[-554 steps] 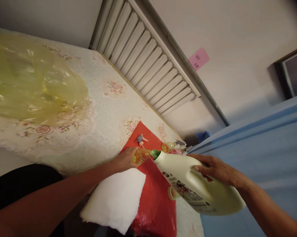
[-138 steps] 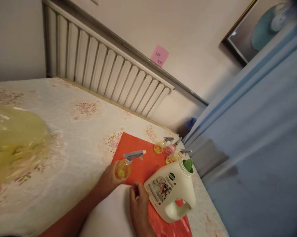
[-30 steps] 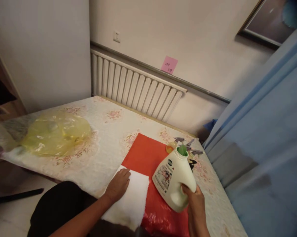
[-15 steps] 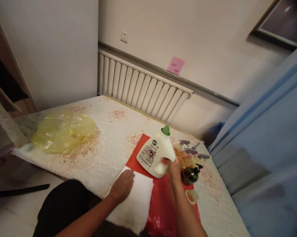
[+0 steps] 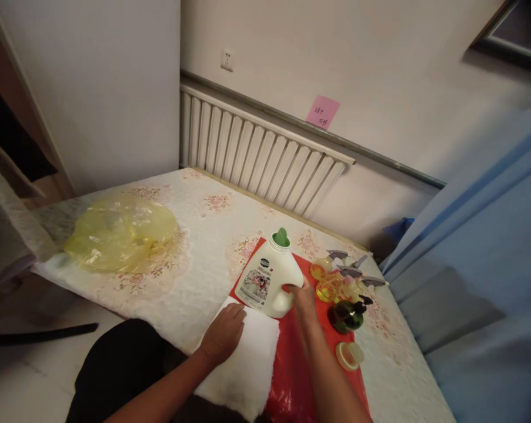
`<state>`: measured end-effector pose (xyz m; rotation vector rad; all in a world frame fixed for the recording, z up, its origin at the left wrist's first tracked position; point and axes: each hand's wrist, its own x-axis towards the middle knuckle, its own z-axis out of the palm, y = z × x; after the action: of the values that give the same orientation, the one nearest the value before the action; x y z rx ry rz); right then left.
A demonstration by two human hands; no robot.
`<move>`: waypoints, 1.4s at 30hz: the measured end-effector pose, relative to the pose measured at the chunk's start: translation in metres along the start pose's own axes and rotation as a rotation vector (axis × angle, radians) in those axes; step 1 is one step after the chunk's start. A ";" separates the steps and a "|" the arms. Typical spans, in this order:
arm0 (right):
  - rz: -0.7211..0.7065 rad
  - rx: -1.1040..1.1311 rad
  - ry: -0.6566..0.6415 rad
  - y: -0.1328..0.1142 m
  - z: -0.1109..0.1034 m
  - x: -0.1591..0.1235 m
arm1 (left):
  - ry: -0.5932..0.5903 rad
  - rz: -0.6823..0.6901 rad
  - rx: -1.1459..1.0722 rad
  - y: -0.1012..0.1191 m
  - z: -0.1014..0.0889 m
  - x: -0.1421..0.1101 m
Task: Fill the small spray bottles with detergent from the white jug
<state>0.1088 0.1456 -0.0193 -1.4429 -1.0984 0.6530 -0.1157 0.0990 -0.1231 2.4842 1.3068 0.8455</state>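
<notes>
My right hand [image 5: 301, 298] is wrapped round the side handle of a cream detergent jug [image 5: 271, 276]. The jug's mouth is uncapped and shows a green pouring spout; a label with a picture faces me. It stands or hovers just over a red plastic sheet [image 5: 291, 364]; its base contact is unclear. My left hand [image 5: 224, 333] lies on a white cloth [image 5: 251, 358], fingers bent together at the far edge, beside the jug's bottom. To the right of the jug are several bottles of yellow liquid [image 5: 331, 286] with grey tops, a dark green pump bottle [image 5: 345, 317] and a pale round cap [image 5: 350, 356].
A flower-patterned cloth covers the bed-like surface [image 5: 203, 241]. A crumpled yellow plastic bag [image 5: 124, 235] lies at the left. Behind stands a white radiator [image 5: 260, 153] under a pink note [image 5: 322, 111]. A blue curtain [image 5: 481, 264] hangs at the right.
My right hand has brought the jug leftward, closer to the white cloth, and it leans less to the right. My left hand stays on the cloth. The view has shifted slightly.
</notes>
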 end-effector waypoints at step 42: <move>-0.047 -0.193 0.160 0.047 -0.103 -0.173 | -0.059 -0.002 -0.164 0.101 0.013 0.008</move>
<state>0.1407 -0.0501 -0.0778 -1.6000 -1.0885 0.3991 -0.0353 0.0470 -0.0867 2.3616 1.1711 0.8368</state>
